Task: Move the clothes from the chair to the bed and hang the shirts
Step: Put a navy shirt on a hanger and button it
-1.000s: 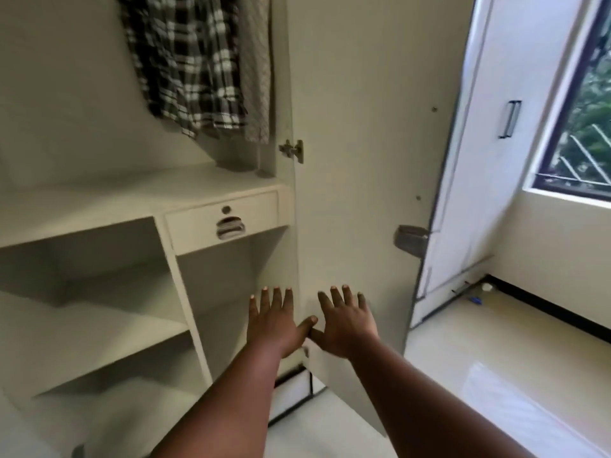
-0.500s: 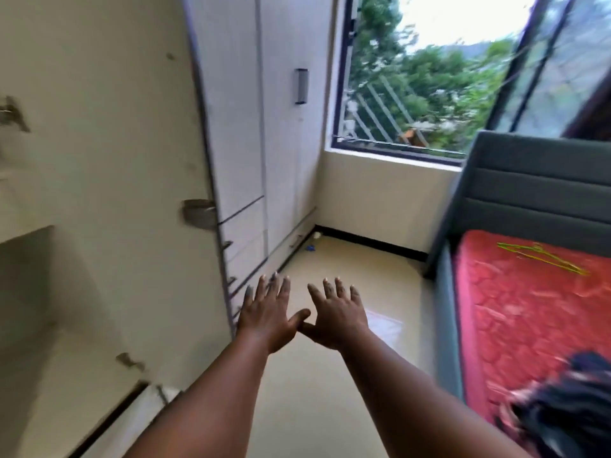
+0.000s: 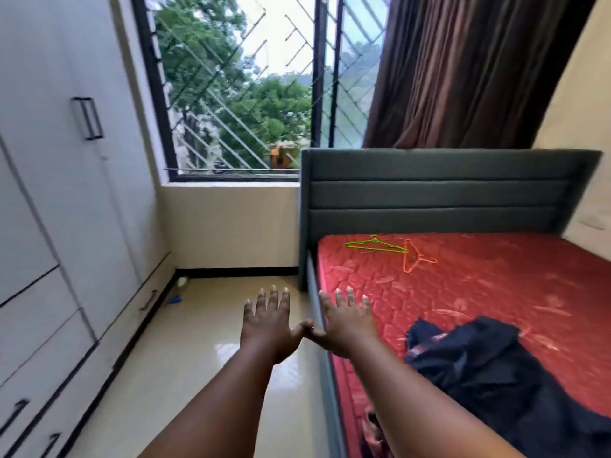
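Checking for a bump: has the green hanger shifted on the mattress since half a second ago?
No. The green hanger lies near the headboard as before; only the camera turned.

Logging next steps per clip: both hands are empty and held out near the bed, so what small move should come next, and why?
Probably reach the right hand to the dark clothes heaped on the red mattress. Both hands are open, and a green hanger and an orange hanger lie ready near the headboard.
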Action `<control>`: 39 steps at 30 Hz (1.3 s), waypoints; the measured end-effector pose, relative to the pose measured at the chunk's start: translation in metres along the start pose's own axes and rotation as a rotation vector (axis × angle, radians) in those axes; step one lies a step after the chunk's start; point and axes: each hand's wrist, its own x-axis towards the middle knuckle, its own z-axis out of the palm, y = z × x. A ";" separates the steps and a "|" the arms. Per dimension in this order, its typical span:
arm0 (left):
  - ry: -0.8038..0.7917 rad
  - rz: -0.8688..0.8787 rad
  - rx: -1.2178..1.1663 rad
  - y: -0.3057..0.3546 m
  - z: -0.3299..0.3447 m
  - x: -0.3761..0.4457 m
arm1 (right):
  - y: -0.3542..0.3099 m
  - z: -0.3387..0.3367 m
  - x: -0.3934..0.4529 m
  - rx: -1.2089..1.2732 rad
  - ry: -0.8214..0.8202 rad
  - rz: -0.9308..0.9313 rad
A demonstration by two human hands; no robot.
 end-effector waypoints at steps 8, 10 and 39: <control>-0.026 0.222 0.017 0.071 0.007 0.105 | 0.095 -0.007 0.045 0.006 -0.013 0.222; -0.065 0.273 0.009 0.078 0.014 0.133 | 0.108 -0.009 0.061 -0.003 -0.031 0.261; -0.136 0.295 0.051 0.088 0.026 0.640 | 0.245 0.025 0.525 0.238 -0.044 0.477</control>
